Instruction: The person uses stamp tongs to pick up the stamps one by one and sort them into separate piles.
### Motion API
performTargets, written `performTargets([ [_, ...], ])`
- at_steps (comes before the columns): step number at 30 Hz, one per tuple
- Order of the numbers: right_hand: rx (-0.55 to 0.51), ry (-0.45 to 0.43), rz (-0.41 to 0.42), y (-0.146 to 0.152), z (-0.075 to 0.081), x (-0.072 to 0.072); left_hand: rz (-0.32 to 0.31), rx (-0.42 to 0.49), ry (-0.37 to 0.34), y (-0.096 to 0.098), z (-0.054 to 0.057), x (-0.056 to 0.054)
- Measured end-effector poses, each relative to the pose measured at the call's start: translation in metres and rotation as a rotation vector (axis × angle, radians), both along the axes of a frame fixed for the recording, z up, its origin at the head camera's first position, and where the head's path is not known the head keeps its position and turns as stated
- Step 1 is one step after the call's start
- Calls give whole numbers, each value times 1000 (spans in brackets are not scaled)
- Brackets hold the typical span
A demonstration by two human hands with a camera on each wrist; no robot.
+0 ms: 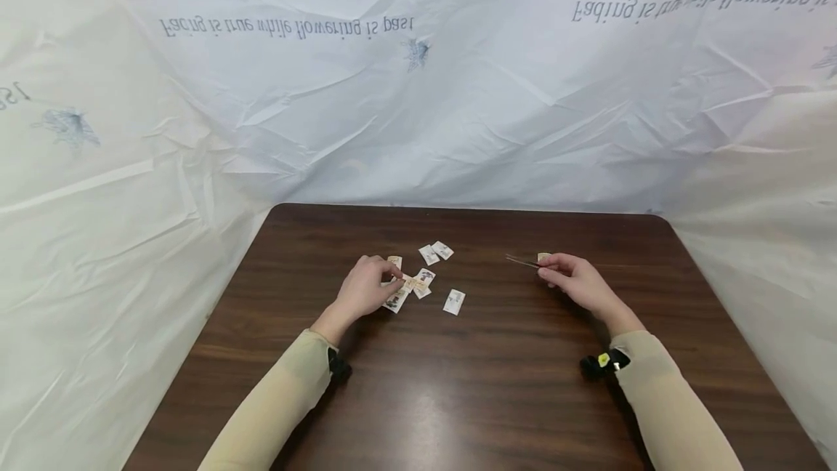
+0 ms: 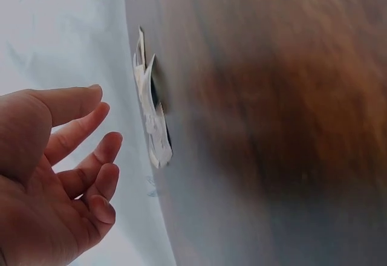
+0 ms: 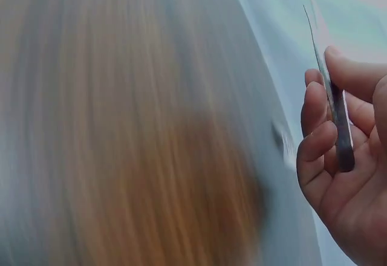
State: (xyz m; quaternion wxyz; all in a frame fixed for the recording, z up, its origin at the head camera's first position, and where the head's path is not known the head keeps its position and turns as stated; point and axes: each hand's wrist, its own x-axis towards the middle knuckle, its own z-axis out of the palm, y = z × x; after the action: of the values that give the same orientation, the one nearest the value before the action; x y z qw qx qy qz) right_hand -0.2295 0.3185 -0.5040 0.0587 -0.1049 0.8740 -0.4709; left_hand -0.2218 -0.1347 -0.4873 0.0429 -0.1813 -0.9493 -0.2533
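In the head view my left hand (image 1: 366, 283) is over the left end of a small heap of printed paper pieces (image 1: 396, 301). Its fingers are loosely bent and hold nothing in the left wrist view, where thumb and forefinger stand apart, beside the curled paper pieces (image 2: 158, 136). My right hand (image 1: 574, 280) grips slim metal tweezers (image 1: 521, 262) between thumb and fingers. Their thin tips point left and stand slightly apart, with nothing between them; the right wrist view shows the dark rear end of the tweezers (image 3: 343, 145) against the palm.
Two overlapping paper pieces (image 1: 436, 251) lie behind the heap, and a single one (image 1: 454, 302) lies to its right. Another small piece (image 1: 543, 256) shows just behind my right hand. White printed sheeting (image 1: 418, 129) hangs around the dark wooden table (image 1: 497, 369).
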Motion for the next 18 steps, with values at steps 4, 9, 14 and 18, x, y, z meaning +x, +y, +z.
performTargets([
  [4,-15,21,68,-27,1,-2,11,-24,-9,1,0,-4],
  [9,-23,-11,142,-59,2,-4,-2,-44,-8,2,2,-14],
  [14,-1,-23,180,-90,-2,-4,-35,-92,-43,3,3,-24],
  [18,45,24,214,-113,-3,-1,-63,-135,-47,1,2,-28],
])
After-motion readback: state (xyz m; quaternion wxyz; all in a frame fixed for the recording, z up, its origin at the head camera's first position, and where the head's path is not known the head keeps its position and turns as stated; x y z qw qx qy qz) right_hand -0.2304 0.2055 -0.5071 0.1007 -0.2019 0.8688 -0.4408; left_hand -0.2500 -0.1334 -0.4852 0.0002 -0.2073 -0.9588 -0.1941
